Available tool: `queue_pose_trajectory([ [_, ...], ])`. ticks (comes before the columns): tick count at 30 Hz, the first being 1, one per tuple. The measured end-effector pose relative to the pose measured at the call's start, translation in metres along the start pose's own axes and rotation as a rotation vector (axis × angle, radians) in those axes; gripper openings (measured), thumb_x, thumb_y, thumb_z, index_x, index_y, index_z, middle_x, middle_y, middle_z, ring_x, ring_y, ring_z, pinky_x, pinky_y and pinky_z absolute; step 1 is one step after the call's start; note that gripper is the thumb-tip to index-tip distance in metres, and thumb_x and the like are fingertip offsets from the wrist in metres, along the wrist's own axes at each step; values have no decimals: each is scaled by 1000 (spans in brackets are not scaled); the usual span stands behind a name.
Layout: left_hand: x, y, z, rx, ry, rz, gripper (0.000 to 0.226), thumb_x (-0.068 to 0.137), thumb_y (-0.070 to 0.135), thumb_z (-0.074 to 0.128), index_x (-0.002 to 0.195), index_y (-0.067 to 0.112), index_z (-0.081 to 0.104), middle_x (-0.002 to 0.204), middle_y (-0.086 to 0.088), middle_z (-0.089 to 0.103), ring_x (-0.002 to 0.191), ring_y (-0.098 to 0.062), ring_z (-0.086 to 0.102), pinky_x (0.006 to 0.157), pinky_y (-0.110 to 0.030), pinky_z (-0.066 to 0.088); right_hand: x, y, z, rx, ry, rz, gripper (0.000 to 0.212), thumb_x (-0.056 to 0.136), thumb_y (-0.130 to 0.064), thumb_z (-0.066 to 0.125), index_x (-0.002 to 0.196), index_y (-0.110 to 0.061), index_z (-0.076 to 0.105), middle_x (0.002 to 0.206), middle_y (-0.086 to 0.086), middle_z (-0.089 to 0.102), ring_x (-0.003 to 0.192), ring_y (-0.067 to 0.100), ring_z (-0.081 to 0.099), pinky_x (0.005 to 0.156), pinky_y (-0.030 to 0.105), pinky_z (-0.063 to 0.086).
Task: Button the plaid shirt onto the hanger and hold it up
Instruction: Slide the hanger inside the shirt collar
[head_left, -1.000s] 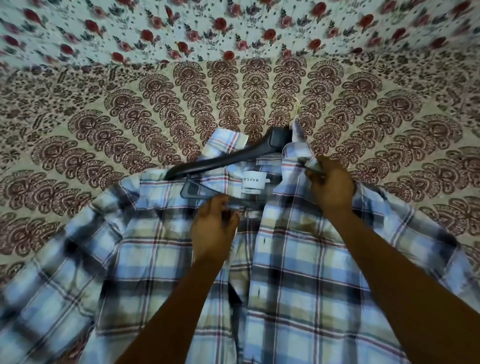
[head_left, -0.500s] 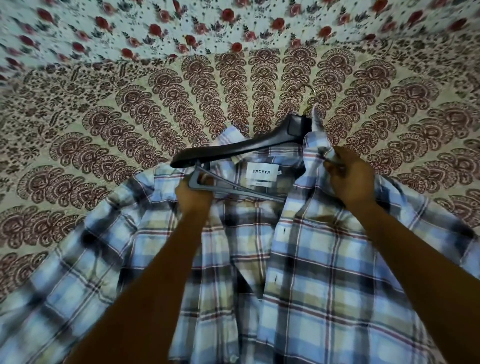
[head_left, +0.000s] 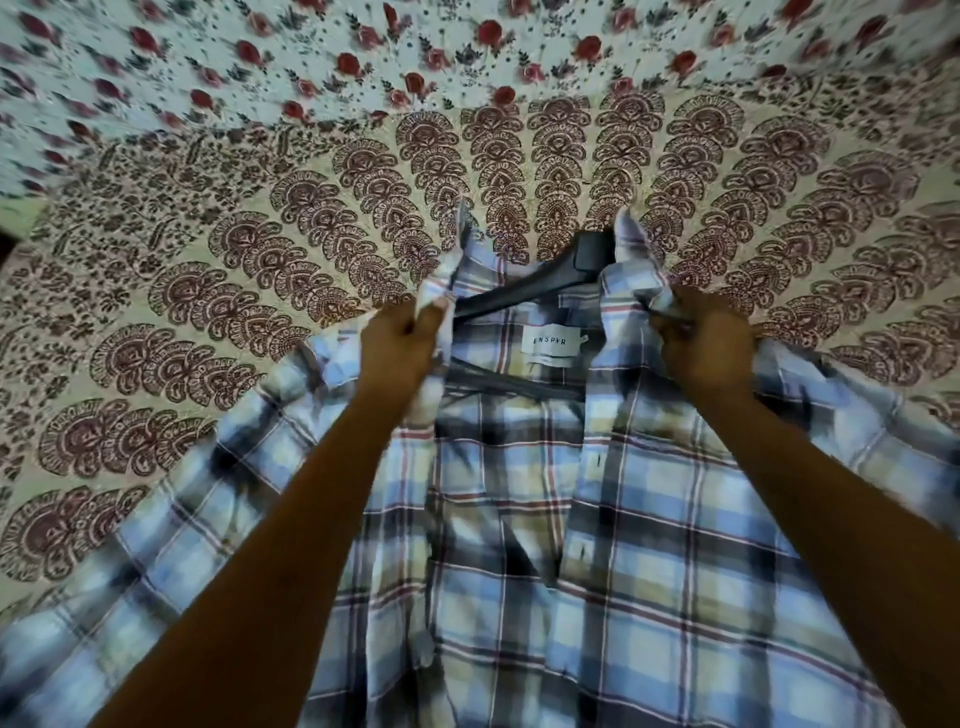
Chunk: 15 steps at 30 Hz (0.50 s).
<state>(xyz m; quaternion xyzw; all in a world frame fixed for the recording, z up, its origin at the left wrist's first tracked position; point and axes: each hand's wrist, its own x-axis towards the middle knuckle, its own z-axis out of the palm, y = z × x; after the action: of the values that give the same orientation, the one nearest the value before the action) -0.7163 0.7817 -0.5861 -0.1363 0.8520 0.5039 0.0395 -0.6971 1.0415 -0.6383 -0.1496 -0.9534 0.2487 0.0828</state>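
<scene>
Lying spread open on the bed, the plaid shirt (head_left: 675, 571) covers the lower half of the view, its blue, cream and dark checks crossed by thin red lines. Its front is unbuttoned, the two edges parted down the middle, so the inside of the back and a white label (head_left: 550, 343) below the collar show. A dark hanger (head_left: 524, 296) sits inside the neck of the shirt; one arm slants from the collar opening down toward the left shoulder, and its lower bar crosses beneath the label. The hook end is hidden by the raised collar.

The left hand (head_left: 400, 343) grips the left collar edge, thumb and fingers (head_left: 434, 312) pinched on the cloth just beside the hanger's arm. The right hand (head_left: 706, 343) holds the right collar edge the same way, its fingers curled around the folded fabric. Both collar points stand up and away from the person. Both bare forearms reach over the shirt's front.

Under the shirt lies a cream bedsheet (head_left: 260, 260) printed with rows of dark red fan-shaped motifs radiating outward. Beyond it, along the far edge, is a pale cloth (head_left: 208, 52) scattered with small red flowers.
</scene>
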Motion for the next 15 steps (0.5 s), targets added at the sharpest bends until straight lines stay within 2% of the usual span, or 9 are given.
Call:
queue_pose_trajectory([
  [1, -2, 2, 10, 58, -24, 34, 36, 94, 25, 51, 63, 7, 50, 56, -6, 46, 47, -2, 53, 46, -14, 38, 2, -4, 3, -1, -9, -11, 25, 82, -11, 61, 106, -3, 62, 98, 29, 65, 87, 43, 61, 74, 43, 48],
  [2, -3, 5, 19, 109, -55, 59, 34, 95, 27, 48, 77, 1, 59, 65, -13, 56, 64, -13, 60, 55, -22, 41, 3, -8, 6, -4, -22, -19, 24, 82, -12, 61, 104, -4, 62, 97, 28, 65, 86, 43, 61, 72, 43, 49],
  [4, -3, 8, 36, 192, -113, 72, 35, 97, 30, 44, 107, 2, 63, 95, -23, 65, 93, -30, 62, 71, -27, 40, 4, -16, 13, -10, -48, -28, 27, 82, -14, 60, 107, -6, 62, 99, 27, 65, 87, 43, 61, 74, 44, 50],
  [6, 0, 7, 49, 257, -131, 95, 36, 97, 31, 42, 117, 7, 60, 102, -24, 64, 99, -35, 59, 77, -31, 41, 3, -23, 21, -21, -66, -22, 31, 83, -15, 58, 113, -8, 61, 104, 27, 64, 92, 43, 60, 79, 44, 50],
  [9, 6, 5, 62, 352, -168, 115, 36, 97, 26, 40, 119, 3, 56, 102, -27, 62, 99, -39, 57, 79, -36, 43, 2, -31, 33, -55, -90, -31, 33, 86, -15, 56, 118, -7, 59, 108, 28, 61, 96, 45, 58, 84, 43, 46],
  [11, 8, -2, 67, 405, -238, 140, 37, 96, 22, 42, 127, 3, 50, 116, -26, 57, 109, -40, 52, 89, -38, 44, 2, -31, 39, -143, -134, -26, 34, 87, -17, 53, 121, -9, 56, 110, 27, 60, 98, 44, 57, 85, 42, 43],
  [13, 4, -13, 67, 475, -292, 145, 48, 93, 25, 48, 137, 10, 37, 136, -22, 42, 123, -38, 43, 99, -40, 39, -1, -29, 41, -168, -167, -20, 37, 87, -18, 49, 123, -10, 53, 115, 25, 56, 104, 42, 52, 90, 42, 39],
  [15, -7, -26, 61, 570, -236, 202, 60, 89, 27, 55, 142, 18, 29, 143, -18, 32, 123, -37, 44, 95, -44, 43, -8, -28, 40, -140, -107, -44, 44, 82, -22, 41, 121, -9, 54, 118, 23, 55, 109, 41, 48, 95, 44, 36],
])
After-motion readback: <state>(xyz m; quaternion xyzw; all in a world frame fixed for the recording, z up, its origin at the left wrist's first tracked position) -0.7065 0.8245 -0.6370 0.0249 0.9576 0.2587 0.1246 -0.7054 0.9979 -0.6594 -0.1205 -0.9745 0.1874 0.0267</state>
